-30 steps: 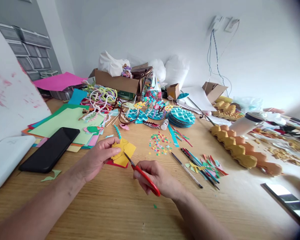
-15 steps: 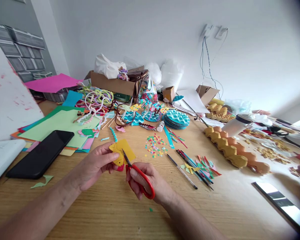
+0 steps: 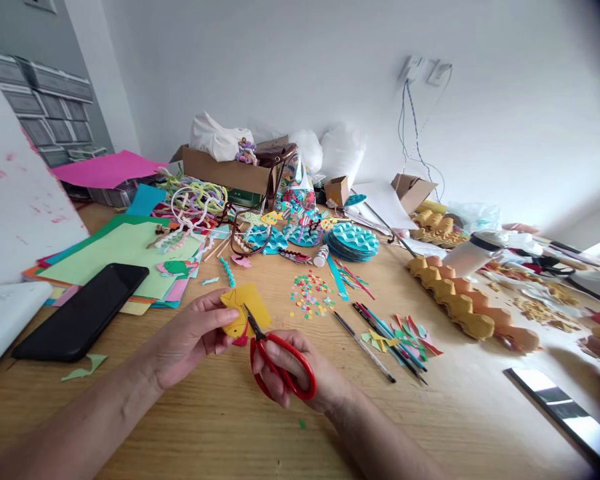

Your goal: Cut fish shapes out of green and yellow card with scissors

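Note:
Between the thumb and fingers of my left hand (image 3: 207, 323) is a piece of yellow paper (image 3: 253, 303) with a fish outline drawn on it. My right hand (image 3: 300, 370) is closed around the red handles of a pair of scissors (image 3: 307, 383). The dark blades meet the yellow paper beside the fish drawing, and the handles stand apart. A bit of red paper (image 3: 241, 340) shows just under the yellow piece; I cannot tell whether it is held too. Both hands are above the wooden table (image 3: 230, 427).
On the left lie a black phone (image 3: 83, 310) and coloured paper sheets (image 3: 115, 250). Ahead are paper dots (image 3: 310, 293) and stacked blue scalloped pieces (image 3: 353, 240). Pencils (image 3: 387, 333), paper scraps, egg carton strips (image 3: 450, 297) and a tumbler (image 3: 473, 253) are to the right.
The scissor handles have spread wider apart, and my right hand has opened with them. The yellow paper has shifted slightly; my left hand keeps its pinch.

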{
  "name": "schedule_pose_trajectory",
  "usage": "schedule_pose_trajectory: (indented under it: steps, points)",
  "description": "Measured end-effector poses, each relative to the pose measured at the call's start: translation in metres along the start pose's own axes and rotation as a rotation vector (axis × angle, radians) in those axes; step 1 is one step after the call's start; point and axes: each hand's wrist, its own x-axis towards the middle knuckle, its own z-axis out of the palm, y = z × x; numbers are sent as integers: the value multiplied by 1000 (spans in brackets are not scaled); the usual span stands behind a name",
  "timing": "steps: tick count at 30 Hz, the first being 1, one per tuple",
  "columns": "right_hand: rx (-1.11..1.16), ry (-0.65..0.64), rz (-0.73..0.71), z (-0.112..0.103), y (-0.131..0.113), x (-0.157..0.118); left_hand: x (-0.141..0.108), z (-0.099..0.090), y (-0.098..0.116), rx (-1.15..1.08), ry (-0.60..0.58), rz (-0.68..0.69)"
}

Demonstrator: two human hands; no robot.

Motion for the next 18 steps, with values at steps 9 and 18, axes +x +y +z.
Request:
schedule_pose_trajectory:
  steps: [9,18]
  points:
    - [6,-26,1,-2,-1,0,0,-1,1,45,-22,-2]
    - [-112,71,27,1,1,1,0,1,-6,113,45,79]
